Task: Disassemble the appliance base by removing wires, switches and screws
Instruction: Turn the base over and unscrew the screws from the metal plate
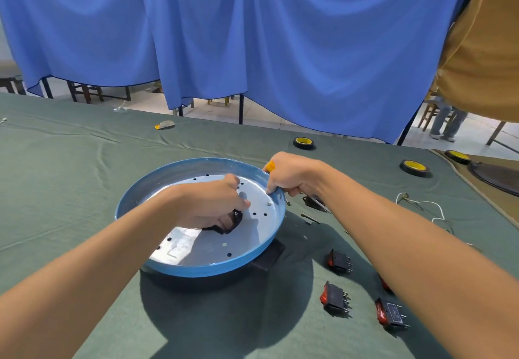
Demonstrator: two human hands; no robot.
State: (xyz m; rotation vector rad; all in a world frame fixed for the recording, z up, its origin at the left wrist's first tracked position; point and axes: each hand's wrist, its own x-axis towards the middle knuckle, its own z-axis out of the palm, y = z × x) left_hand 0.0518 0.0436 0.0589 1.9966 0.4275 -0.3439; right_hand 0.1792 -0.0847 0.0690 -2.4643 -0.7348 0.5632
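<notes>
Head view: on the green table [56, 176] sits the blue round base [196, 270]. Inside it the left hand [213, 204] curls its fingers round a black part [234, 222]; the right hand [292, 176] clenches an orange-handled tool [270, 166] at the rim. Switches [338, 260] lie rightmost.

No text, brand or number can be read anywhere. The yellow inner labels of the three tape rolls on the far right of the table, one [304, 141] farthest left, one [414, 166] nearer and to the right, and one [457, 156] by the right edge, carry dark print that is too small to make out. The side of the nearest switch [393, 315], near right, shows pale markings that are illegible. Faint scratched marks on the near left of the appliance base [174, 249] metal plate do not resolve into letters.
</notes>
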